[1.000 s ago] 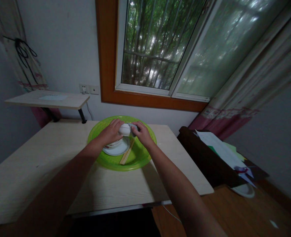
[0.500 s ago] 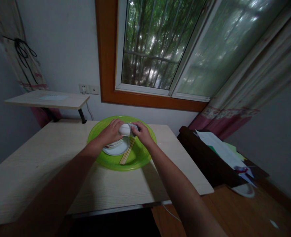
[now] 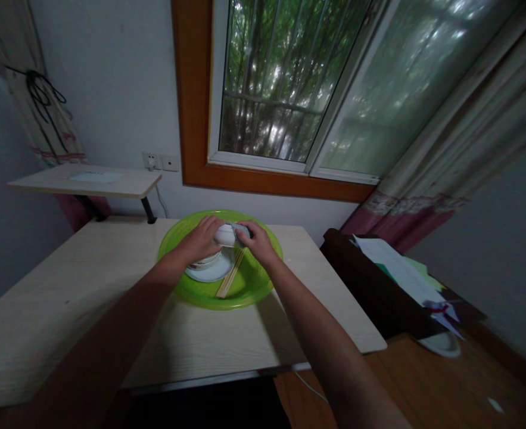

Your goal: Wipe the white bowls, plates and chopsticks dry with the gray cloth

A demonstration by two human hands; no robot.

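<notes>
- Hardly anything has moved since the earlier frame: the grey pad (image 3: 243, 229) has at most slipped slightly, while both hands are where they were.
- Largest is the pale worktop (image 3: 191, 345), which spreads out on every side of the green basin (image 3: 254, 287).
- Left of the basin and behind it, a small raised shelf (image 3: 57, 177) carries a sheet of paper (image 3: 95, 177).
- The left hand (image 3: 199, 240), over the left part of the basin, has its fingers curled partway in, gripping the white bowl (image 3: 225, 236).
- The right hand (image 3: 254, 241), over the basin's right part, has its fingers drawn together on the grey pad — cloth or sponge, I cannot tell.
- A white plate (image 3: 209, 273) lies in the basin's left half.
- Stacked bowls (image 3: 206, 261) sit on it, partly hidden by the left hand.
- The white bowl is held up over the basin's middle.
- Pale chopsticks (image 3: 230, 277) slant toward the basin's near rim.
- Smallest, the grey pad touches the bowl above the basin.
</notes>
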